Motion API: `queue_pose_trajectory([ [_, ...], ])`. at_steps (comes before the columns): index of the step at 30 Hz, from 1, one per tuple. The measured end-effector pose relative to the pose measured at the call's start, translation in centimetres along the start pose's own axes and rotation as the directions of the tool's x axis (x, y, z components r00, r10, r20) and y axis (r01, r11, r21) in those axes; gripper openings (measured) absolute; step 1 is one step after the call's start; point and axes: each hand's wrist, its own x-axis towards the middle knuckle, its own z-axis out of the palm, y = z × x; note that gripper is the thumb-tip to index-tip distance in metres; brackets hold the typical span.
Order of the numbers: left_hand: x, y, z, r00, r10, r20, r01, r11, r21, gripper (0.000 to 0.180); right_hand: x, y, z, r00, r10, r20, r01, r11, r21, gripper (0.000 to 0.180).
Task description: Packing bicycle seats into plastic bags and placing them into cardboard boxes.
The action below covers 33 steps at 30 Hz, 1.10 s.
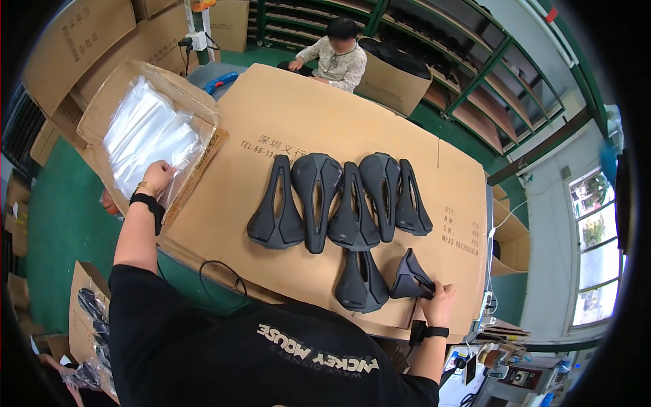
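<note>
At the left, my left hand (158, 176) reaches into an open cardboard box of clear plastic bags (146, 129). Its fingers are closed at the edge of the pile, apparently on a bag. Near the table's front right, my right hand (441, 302) grips the end of a black bicycle saddle (411, 277), which is tilted over the cardboard. Beside it on the left lies another black saddle (361, 288). A row of several more black saddles (315, 197) with long centre slots rests beyond, their ends pointing alternately toward and away from me.
Flat brown cardboard (230, 197) covers the table. A black cable (224, 264) loops at its front edge. A blue-handled tool (220, 81) lies behind the bag box. A box of wrapped saddles (98, 325) stands at lower left. Another person (336, 57) sits beyond, before green shelving (468, 74).
</note>
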Motion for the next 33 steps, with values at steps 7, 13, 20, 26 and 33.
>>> queue_pose_trajectory([
  [7, 0.1, 0.6, -1.8, 0.997, -0.075, 0.011, 0.072, 0.886, -0.458, 0.015, -2.3, -0.1, 0.1, 0.970, 0.188, 0.157, -0.224, 0.937, 0.268, 0.056],
  [13, -1.3, 4.3, -3.1, 0.992, -0.074, -0.103, 0.041, 0.955, -0.295, 0.024, -3.5, -0.4, 1.4, 0.991, 0.095, 0.090, -0.121, 0.927, 0.355, 0.057],
  [20, -1.7, 3.6, -2.9, 0.982, -0.014, -0.190, -0.026, 0.978, -0.205, 0.017, -3.9, -0.9, 2.1, 0.987, 0.117, 0.114, -0.158, 0.863, 0.480, 0.050],
  [26, -9.3, 17.9, 0.0, 0.673, 0.736, -0.070, -0.739, 0.672, -0.040, 0.014, -4.0, -1.1, 2.2, 0.979, 0.150, 0.140, -0.202, 0.833, 0.515, 0.048],
  [33, -9.9, 20.6, 9.2, 0.530, 0.800, 0.282, -0.788, 0.587, -0.185, 0.010, -3.9, -0.1, 3.8, 0.980, 0.157, 0.120, -0.196, 0.843, 0.501, 0.049],
])
